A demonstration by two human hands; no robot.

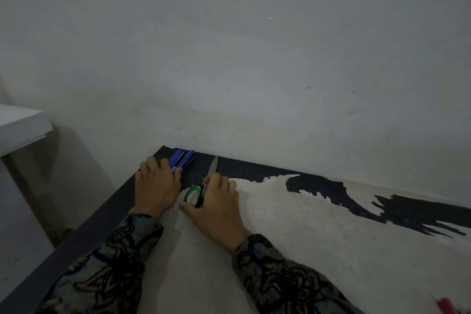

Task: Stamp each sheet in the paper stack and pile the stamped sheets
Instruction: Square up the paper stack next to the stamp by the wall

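Left grip (155, 186): I am laying my left hand flat, knuckles up, fingers relaxed over the near end of the stapler (182, 159); I cannot tell whether the fingertips are curling round it.
Right grip (216, 205): I am closing my right hand over the scissors (200, 191), thumb lying along the near side of the green handle, fingers covering the pivot.
Scissors: one pair, the blade pointing away from me toward the wall (254, 58), the green loop sitting between my two hands.
Stapler: one, blue, lying by the far left corner of the bench (331, 250), just beside the scissor blade.
Paper stack and stamp: neither is showing in this view.
Pink thing (446, 306): one, blurred, sitting at the lower right edge of the picture; I cannot tell what it is.
Bench edges: the left edge is running close past my left wrist; the far edge is meeting the wall just behind the stapler.
Open room: the worn pale surface is stretching wide to my right.
Shelf (20, 125): one white ledge is standing off to the left, well apart from the bench.
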